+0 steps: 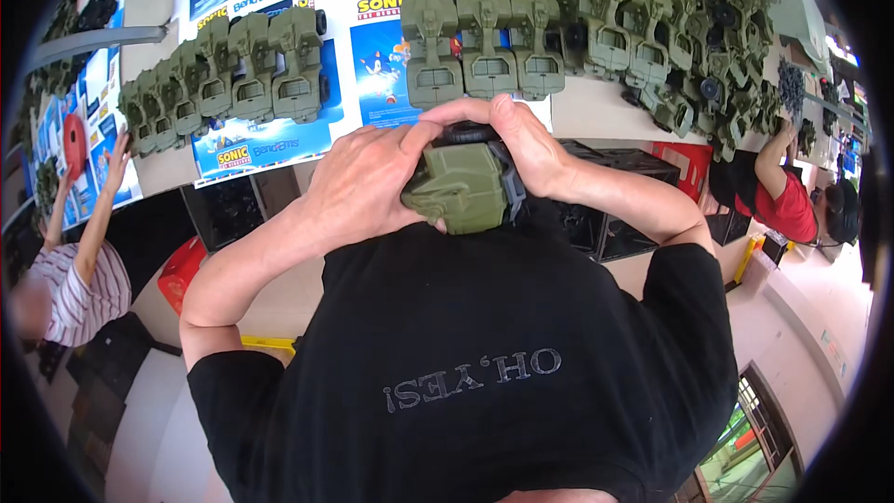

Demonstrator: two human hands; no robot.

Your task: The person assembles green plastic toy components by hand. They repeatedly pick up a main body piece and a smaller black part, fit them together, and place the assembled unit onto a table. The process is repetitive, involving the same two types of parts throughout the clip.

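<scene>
An olive-green toy military vehicle (pixel 458 188) is held close to my chest, tilted, with a black wheel (pixel 466 133) along its upper side. My left hand (pixel 363 182) is closed on its left side, the thumb low against the body. My right hand (pixel 533 154) wraps around its upper right, with fingers bent over the wheel. Part of the toy's far side is hidden behind the fingers. Just beyond my hands, a row of matching toy vehicles (pixel 484 42) lies side by side on printed sheets.
Another row of green vehicles (pixel 251 70) stands at the left, and a dense pile (pixel 680 28) at the right. Black crates (pixel 633 200) and a red crate (pixel 684 168) sit below the table edge. Co-workers are at left, in a striped shirt (pixel 88 284), and right, in a red shirt (pixel 787 214).
</scene>
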